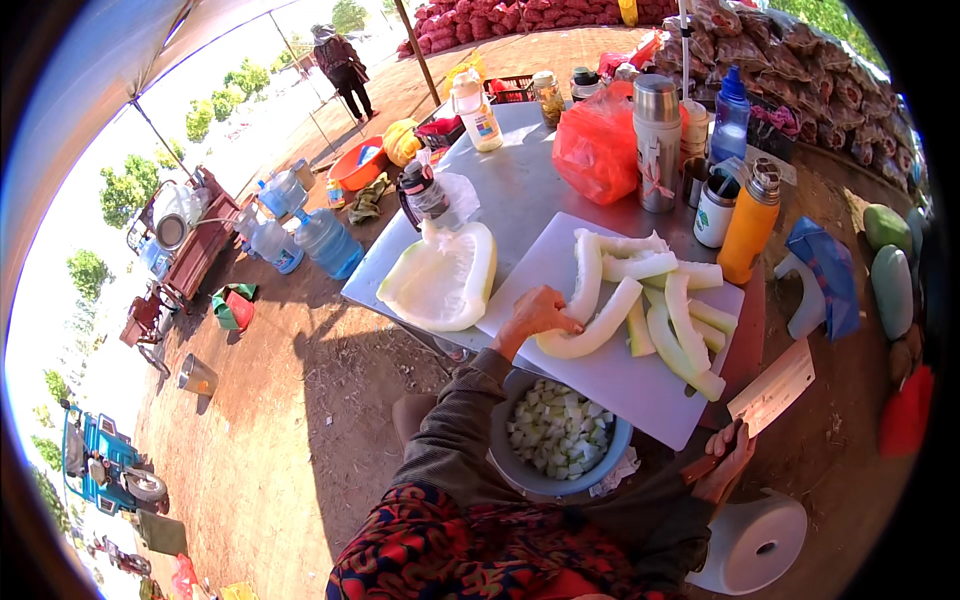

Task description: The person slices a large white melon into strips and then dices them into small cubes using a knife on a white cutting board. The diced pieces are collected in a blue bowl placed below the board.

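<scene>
My left hand (541, 315) rests on a curved strip of winter melon (596, 330) at the left part of a white cutting board (600, 386); the fingertips touch its end. My right hand (729, 454) is closed on the wooden handle of a cleaver (772, 388), held off the board's near right corner. Several more pale melon strips (679, 322) lie crossed on the board. Left of the board sits a large hollowed melon piece (442, 281) on the metal table (504, 180). Below the board's edge, a basin (621, 450) holds diced melon (559, 427).
An orange flask (750, 225), a white mug (716, 214), a steel thermos (658, 150) and a red plastic bag (596, 146) stand behind the board. A white stool (757, 544) is at lower right, whole melons (892, 292) at far right. A person (341, 64) stands in the distance.
</scene>
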The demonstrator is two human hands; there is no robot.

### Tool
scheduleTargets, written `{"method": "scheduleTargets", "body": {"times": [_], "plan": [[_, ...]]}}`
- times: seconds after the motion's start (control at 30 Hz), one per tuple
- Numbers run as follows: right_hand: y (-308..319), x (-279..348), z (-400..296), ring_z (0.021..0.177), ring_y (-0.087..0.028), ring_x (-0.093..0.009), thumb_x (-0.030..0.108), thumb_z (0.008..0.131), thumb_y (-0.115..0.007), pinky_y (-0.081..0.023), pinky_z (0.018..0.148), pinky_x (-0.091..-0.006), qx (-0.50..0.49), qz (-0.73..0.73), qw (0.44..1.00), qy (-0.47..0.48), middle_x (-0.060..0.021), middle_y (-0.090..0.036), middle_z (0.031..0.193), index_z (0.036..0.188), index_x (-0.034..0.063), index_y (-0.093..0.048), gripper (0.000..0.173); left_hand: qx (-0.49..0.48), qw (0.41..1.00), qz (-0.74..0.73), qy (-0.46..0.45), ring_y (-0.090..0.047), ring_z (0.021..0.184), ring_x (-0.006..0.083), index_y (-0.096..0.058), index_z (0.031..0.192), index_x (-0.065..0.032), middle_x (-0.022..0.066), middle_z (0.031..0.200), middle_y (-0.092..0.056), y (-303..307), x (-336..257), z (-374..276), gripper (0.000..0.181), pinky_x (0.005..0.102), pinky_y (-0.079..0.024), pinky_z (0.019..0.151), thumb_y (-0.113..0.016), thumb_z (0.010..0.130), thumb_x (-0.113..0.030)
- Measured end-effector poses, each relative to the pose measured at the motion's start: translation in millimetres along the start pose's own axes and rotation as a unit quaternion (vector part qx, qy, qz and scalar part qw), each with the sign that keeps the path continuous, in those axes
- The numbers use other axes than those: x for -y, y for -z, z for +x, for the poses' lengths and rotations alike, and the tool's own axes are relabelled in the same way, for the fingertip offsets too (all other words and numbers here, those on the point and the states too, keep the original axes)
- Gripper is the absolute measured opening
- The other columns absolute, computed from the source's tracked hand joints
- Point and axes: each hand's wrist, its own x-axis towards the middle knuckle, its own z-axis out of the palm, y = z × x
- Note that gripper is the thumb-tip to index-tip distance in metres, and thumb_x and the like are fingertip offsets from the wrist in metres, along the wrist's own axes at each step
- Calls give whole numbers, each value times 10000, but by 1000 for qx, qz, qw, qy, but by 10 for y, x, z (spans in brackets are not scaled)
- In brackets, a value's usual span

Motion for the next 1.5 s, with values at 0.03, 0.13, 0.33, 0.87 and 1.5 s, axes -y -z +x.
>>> {"method": "scheduleTargets", "body": {"times": [0.03,0.13,0.33,0.87,1.5], "plan": [[-14,5,-2,444,-393,-49,228,1028,-493,-357,406,-224,1,-4,1000,-5,22,-450,663,958,70,-529,176,0,1000,0,-4,-671,717,268,-747,845,-28,124,735,-684,-16,46,4,544,384,-491,652,-875,541,-460],[-2,24,-9,444,-395,-52,221,1028,-493,-363,409,-226,7,-13,1000,-10,18,-448,661,948,77,-520,167,-6,1000,17,-20,-658,682,286,-730,806,-20,131,706,-668,-10,41,-17,491,388,-483,622,-859,526,-402],[-2,4,-3,446,-397,-54,212,1021,-507,-367,414,-232,13,-17,1000,-7,15,-446,660,954,91,-519,139,-52,985,160,-27,-666,746,370,-688,721,-26,178,745,-675,13,-191,-141,265,436,-494,632,-757,562,-226],[-408,145,-192,498,-342,-46,238,1007,-539,-313,473,-215,-49,-95,994,-17,29,-412,673,960,80,-526,166,-243,942,185,-137,-586,913,338,-592,950,-58,123,924,-598,-336,-264,-745,237,475,-501,656,-657,723,-88],[-303,161,-142,510,-349,-61,310,1028,-495,-314,499,-230,-3,-133,991,-23,27,-372,668,834,105,-480,283,-316,938,6,-145,-509,1228,349,-587,1214,-142,70,1363,-534,-802,-131,-997,630,464,-444,978,-813,634,-233]]}}
